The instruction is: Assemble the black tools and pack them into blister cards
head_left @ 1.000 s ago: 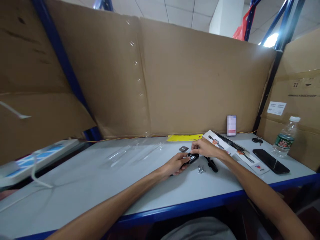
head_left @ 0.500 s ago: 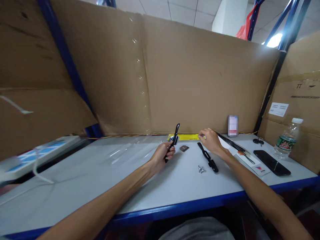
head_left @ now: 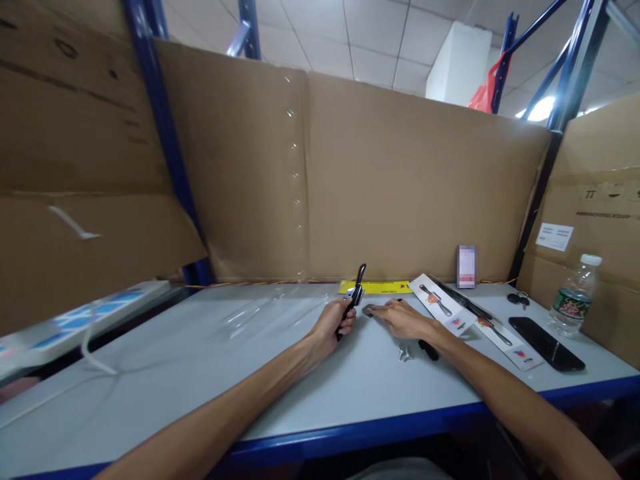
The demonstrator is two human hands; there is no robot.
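A black spokeshave, tilted with one handle pointing up, is gripped in my left hand, fingers wrapped around its lower end. My right hand reaches left across the table, its fingertips closed on the edge of a small dark metal plate just right of my left hand. Beneath my right hand lies a second black spokeshave body, mostly covered by the hand and wrist. Several small silver screws lie together in front of it.
Printed cards and long dark strips lie to the right. Farther right are a black phone, keys and a water bottle. A yellow card lies by the cardboard wall. A power strip is at left.
My right hand has come down and left from beside the cards onto the metal plate, now covering most of the second spokeshave. My left hand keeps its grip. The view has tilted up slightly.
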